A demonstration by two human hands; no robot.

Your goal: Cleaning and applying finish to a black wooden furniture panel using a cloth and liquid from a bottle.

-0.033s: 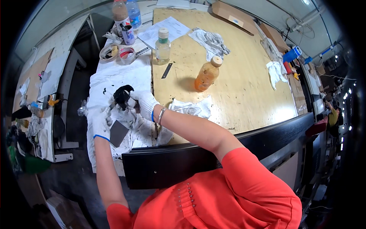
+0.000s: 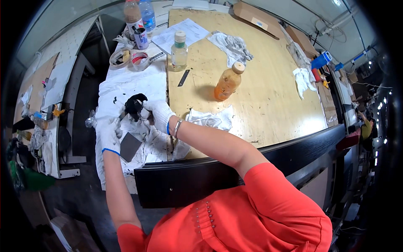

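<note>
Right hand: the gloved right hand (image 2: pixel 157 114) is closed around a small black object (image 2: pixel 134 105), held up over the white cloth at the table's left side.
Left hand: the gloved left hand (image 2: pixel 108 133) is half curled just below and left of the black object; whether it grips anything cannot be told.
Black object: dark, rounded, pinched between the right hand's fingers, above the stained cloth near the table's near-left corner.
White cloth: a paint-marked white cloth (image 2: pixel 138 82) covers the table's left strip, smudged black under the hands.
Dark square: a flat grey-black square piece (image 2: pixel 130 146) lies on the cloth just beside the left hand.
Black panel: a long black board (image 2: pixel 189 180) runs along the near edge of the wooden table (image 2: pixel 268 101), under the right forearm.
Bottles: an orange-filled bottle (image 2: pixel 228 82) stands mid-table; a clear bottle with a green band (image 2: pixel 179 51) stands toward the far-left edge.
Rags: one crumpled rag (image 2: pixel 210 119) lies right of the right wrist, another (image 2: pixel 233 45) near the far edge.
Ruler: a short dark strip (image 2: pixel 183 78) lies between the two bottles.
</note>
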